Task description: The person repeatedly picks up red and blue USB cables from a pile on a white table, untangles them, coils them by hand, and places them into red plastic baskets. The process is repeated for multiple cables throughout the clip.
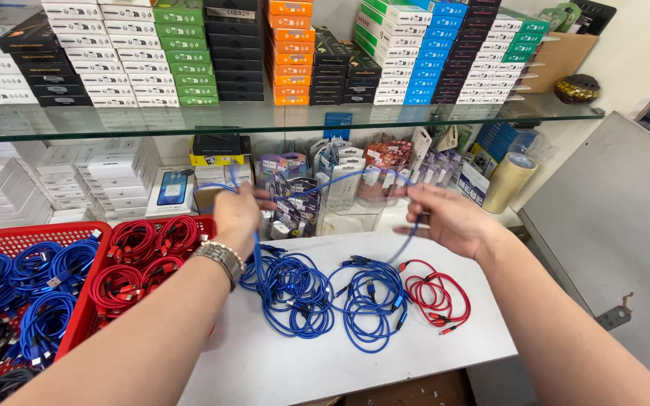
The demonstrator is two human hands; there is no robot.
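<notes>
Fingers of the left hand (238,210) are closed around one end of a blue braided cable (317,183); fingers of the right hand (449,219) pinch the other end, so the cable stretches in the air between both hands above the white surface (265,368). The cable looks light, thin and limp, probably easiest to grip near its plugs. Below lie two coiled blue cable bundles (295,289) and a coiled red cable (434,293), just beside one another. A wristwatch (222,257) sits on the left wrist. To the left, red baskets (9,239) hold more coiled cables. A glass shelf (280,116) behind carries stacked boxes
</notes>
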